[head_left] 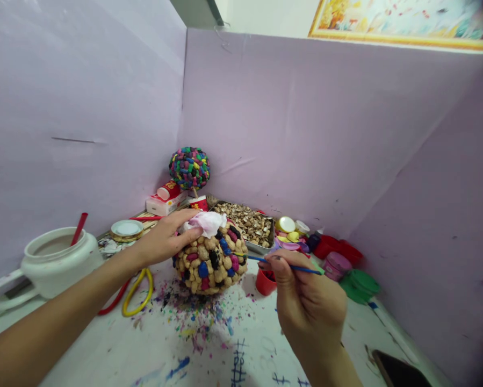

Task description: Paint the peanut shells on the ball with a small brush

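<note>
A ball covered in peanut shells point(209, 263), some painted blue, pink and black, rests on the paint-splattered white table point(116, 349). My left hand point(164, 239) lies on top of the ball, fingers pressed on a crumpled pink-stained tissue point(209, 221). My right hand point(305, 301) pinches a thin blue paintbrush point(281, 263) whose tip touches the right side of the ball. A small red paint cup point(264, 282) stands just right of the ball.
A fully coloured shell ball on a stick point(189, 167) stands behind. A metal tray of shells point(247, 221), paint pots and lids point(330, 258), a white jar with a red stick point(58, 258), yellow and red rings point(138, 293) and lilac walls surround.
</note>
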The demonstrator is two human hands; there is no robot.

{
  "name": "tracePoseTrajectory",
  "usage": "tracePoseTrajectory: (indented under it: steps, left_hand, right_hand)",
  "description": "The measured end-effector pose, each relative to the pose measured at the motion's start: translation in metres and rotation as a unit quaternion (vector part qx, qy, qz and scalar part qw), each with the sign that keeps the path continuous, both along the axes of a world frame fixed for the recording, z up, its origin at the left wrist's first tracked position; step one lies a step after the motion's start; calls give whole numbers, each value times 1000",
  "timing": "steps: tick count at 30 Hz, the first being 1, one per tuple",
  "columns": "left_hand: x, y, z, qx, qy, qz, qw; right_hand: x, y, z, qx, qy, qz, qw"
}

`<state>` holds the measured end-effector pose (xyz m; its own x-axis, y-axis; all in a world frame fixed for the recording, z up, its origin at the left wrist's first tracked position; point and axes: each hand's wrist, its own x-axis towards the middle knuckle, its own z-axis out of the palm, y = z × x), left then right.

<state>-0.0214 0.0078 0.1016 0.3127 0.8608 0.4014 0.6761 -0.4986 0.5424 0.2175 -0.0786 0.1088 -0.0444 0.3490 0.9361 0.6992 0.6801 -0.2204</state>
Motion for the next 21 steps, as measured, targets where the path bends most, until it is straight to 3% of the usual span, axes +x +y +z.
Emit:
tracePoseTrajectory:
  steps: [21]
  left_hand:
    - [-1, 0, -1, 3, 3, 1, 1000]
  right_hand:
    - [-3, -5, 4, 14, -73, -4, 997]
